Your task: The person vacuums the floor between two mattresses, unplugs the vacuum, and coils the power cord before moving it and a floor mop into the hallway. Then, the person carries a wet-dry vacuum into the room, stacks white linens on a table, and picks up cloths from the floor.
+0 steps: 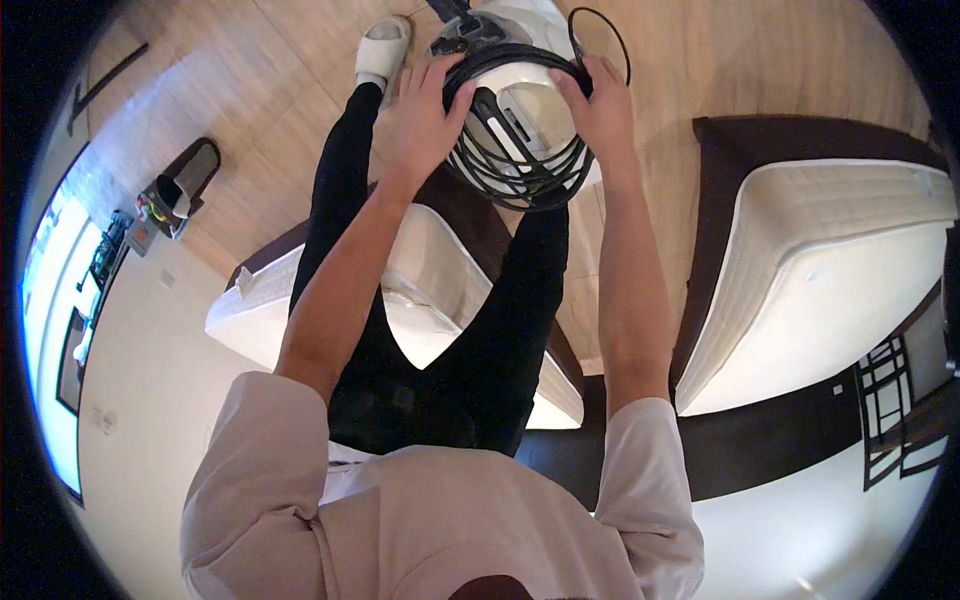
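In the head view, a white-and-black vacuum cleaner (pixel 545 110) stands in front of me, between my legs. A black power cord (pixel 575 168) is wound round its body in several loose loops, and one loop sticks out at the far right. My left hand (pixel 430 118) is curled over the coil's left side, thumb on the inside. On the opposite side, my right hand (pixel 602 108) grips the coil, its thumb also inside the loops. A black handle with a white strip (pixel 503 138) shows in the middle of the coil. The cord's ends are hidden.
A white mattress (pixel 430 270) on a dark base lies beneath and behind my legs. Another mattress (pixel 850 290) on a dark base (pixel 720 180) is at the right. On the tiled floor (pixel 270 60), a dark bin-like container (pixel 190 180) stands at the left. My left foot wears a slipper (pixel 383 52).
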Demonstrator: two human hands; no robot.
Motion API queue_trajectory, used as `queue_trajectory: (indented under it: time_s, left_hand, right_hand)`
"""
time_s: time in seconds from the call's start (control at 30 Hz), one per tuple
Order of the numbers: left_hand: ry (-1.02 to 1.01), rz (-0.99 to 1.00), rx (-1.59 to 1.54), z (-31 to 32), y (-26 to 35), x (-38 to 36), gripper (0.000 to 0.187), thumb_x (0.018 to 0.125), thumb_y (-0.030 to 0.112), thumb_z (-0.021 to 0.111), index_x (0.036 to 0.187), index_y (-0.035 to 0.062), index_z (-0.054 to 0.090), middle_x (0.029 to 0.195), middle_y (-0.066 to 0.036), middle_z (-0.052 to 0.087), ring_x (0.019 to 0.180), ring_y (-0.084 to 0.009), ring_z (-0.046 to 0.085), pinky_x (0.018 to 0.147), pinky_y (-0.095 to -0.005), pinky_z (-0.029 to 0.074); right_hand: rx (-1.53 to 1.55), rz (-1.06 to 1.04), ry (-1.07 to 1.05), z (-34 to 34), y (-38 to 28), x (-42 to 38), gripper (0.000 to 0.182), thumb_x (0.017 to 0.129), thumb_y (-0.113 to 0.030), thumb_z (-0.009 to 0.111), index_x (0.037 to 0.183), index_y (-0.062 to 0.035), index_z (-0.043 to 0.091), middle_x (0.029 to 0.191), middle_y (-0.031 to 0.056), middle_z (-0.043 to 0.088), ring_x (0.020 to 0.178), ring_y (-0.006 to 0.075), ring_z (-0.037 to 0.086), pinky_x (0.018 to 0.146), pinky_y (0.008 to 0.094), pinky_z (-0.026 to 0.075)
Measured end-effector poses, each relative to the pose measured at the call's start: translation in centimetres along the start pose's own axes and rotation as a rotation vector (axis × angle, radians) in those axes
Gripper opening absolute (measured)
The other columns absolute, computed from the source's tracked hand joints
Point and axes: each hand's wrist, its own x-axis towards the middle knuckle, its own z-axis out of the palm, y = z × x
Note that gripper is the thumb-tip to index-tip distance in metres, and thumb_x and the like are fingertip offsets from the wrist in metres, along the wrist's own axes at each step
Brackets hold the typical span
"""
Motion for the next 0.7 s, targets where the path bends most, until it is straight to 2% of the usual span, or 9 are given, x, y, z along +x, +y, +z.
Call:
queue_trajectory:
  time_s: [0.07,0.13,0.27,0.4,0.47,0.53,0.6,0.67,0.7]
  left_hand:
    - [0.007,-0.017,0.029,-0.8,0.3,-1.2,0.037,0.088,0.016,0.065,0.122,0.0054,0.057,0.110,-0.017,0.059,0.105,-0.0363,0.055,0.094,-0.0434,0.044]
    - [-0.121,-0.162,-0.023,-1.2,0.1,-1.7,0.039,0.085,0.013,0.065,0.121,0.0043,0.054,0.112,-0.017,0.058,0.108,-0.0354,0.054,0.096,-0.0432,0.043]
    - [-0.167,-0.111,0.008,-1.1,-1.0,-1.4,0.039,0.081,0.012,0.067,0.117,0.0035,0.055,0.112,-0.017,0.058,0.109,-0.0352,0.054,0.096,-0.0419,0.044]
    - [-0.342,-0.131,-0.123,-3.5,1.1,-1.4,0.044,0.077,0.018,0.075,0.115,0.0044,0.056,0.111,-0.015,0.061,0.106,-0.0327,0.058,0.094,-0.0396,0.045]
    - [-0.395,-0.118,-0.246,-4.9,2.8,-2.5,0.049,0.075,0.022,0.079,0.115,0.0047,0.056,0.110,-0.014,0.062,0.104,-0.0314,0.060,0.092,-0.0386,0.046]
    - [-0.501,0.004,-0.338,-5.5,4.0,-3.7,0.057,0.070,0.030,0.085,0.115,0.0057,0.059,0.103,-0.011,0.064,0.101,-0.0293,0.061,0.087,-0.0386,0.047]
    - [-0.515,0.094,-0.324,-5.0,3.8,-4.8,0.063,0.069,0.039,0.085,0.115,0.0051,0.061,0.097,-0.009,0.065,0.098,-0.0278,0.061,0.085,-0.0378,0.047]
    - [-0.889,-0.046,-0.255,-4.9,3.9,-5.8,0.056,0.072,0.040,0.083,0.110,0.0039,0.063,0.093,-0.009,0.064,0.095,-0.0290,0.060,0.085,-0.0388,0.047]
    - [-0.847,0.108,-0.257,-3.5,2.7,-7.4,0.044,0.081,0.037,0.076,0.107,0.0042,0.065,0.091,-0.010,0.064,0.094,-0.0275,0.060,0.085,-0.0400,0.047]
  right_hand:
    - [-0.030,0.018,-0.018,-0.7,-0.4,-0.5,0.045,0.089,-0.039,0.065,0.106,0.0018,0.058,0.098,0.0232,0.063,0.091,0.0433,0.060,0.078,0.0484,0.049]
    - [-0.060,0.040,-0.037,-1.1,-0.9,-1.2,0.045,0.090,-0.040,0.064,0.105,0.0023,0.058,0.097,0.0235,0.063,0.090,0.0436,0.061,0.078,0.0480,0.049]
    - [0.054,0.138,-0.192,-2.0,-2.5,-3.6,0.042,0.091,-0.037,0.064,0.101,0.0029,0.057,0.091,0.0257,0.063,0.086,0.0437,0.062,0.075,0.0482,0.049]
    - [0.376,0.261,-0.420,-5.1,-5.1,-8.6,0.035,0.088,-0.028,0.067,0.101,0.0031,0.059,0.089,0.0241,0.064,0.079,0.0352,0.063,0.073,0.0406,0.050]
    - [0.421,0.235,-0.314,-8.1,-7.5,-12.1,0.031,0.085,-0.022,0.071,0.102,0.0016,0.059,0.084,0.0175,0.063,0.073,0.0296,0.060,0.071,0.0386,0.049]
    - [0.483,0.414,-0.015,-9.7,-8.7,-18.0,0.030,0.079,-0.014,0.074,0.101,0.0006,0.061,0.085,0.0081,0.063,0.073,0.0216,0.057,0.069,0.0339,0.048]
    - [0.627,0.601,0.129,-13.3,-9.0,-22.4,0.032,0.074,-0.010,0.076,0.101,0.0005,0.063,0.088,0.0021,0.063,0.075,0.0139,0.056,0.068,0.0273,0.047]
    - [0.671,0.720,0.369,-16.6,-10.4,-25.5,0.031,0.074,-0.010,0.075,0.101,0.0010,0.064,0.086,0.0007,0.062,0.075,0.0087,0.055,0.067,0.0224,0.045]
    - [0.660,0.722,0.446,-18.1,-10.5,-27.1,0.029,0.075,-0.010,0.074,0.100,0.0011,0.064,0.084,0.0008,0.061,0.075,0.0084,0.055,0.067,0.0219,0.045]
